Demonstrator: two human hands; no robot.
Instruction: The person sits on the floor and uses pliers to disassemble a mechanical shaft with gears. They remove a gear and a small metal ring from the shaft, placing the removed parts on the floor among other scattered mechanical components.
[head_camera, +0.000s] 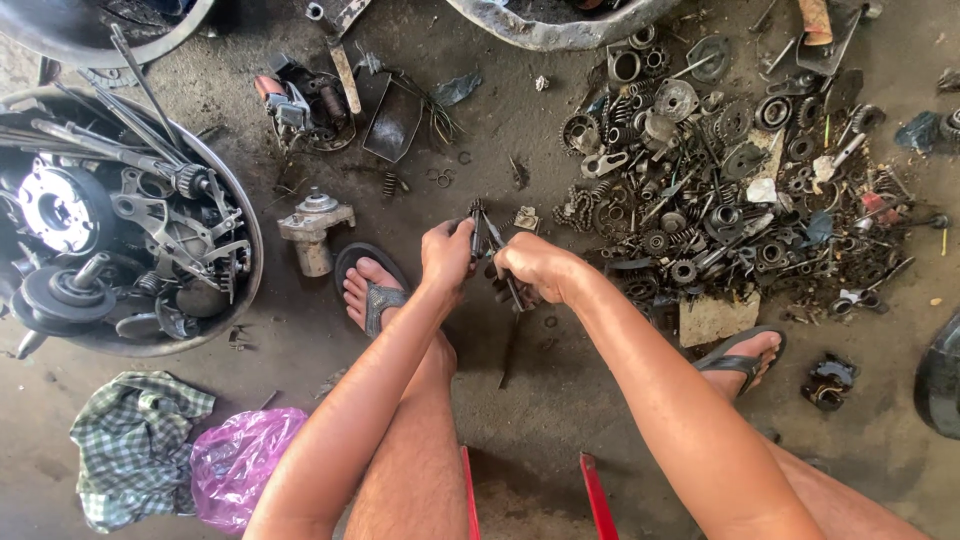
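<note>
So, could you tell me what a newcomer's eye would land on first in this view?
Probably the big heap of greasy gears and bearings spread over the floor at upper right, and the metal basin packed with engine parts at left. In the centre, the left hand and right hand grip a dark pliers-like tool together, and a pink plastic bag lies at lower left.

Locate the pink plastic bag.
In the head view the pink plastic bag lies on the floor at lower left, touching the checked cloth on its left, just outside the person's left forearm and below the big metal basin of parts.
</note>
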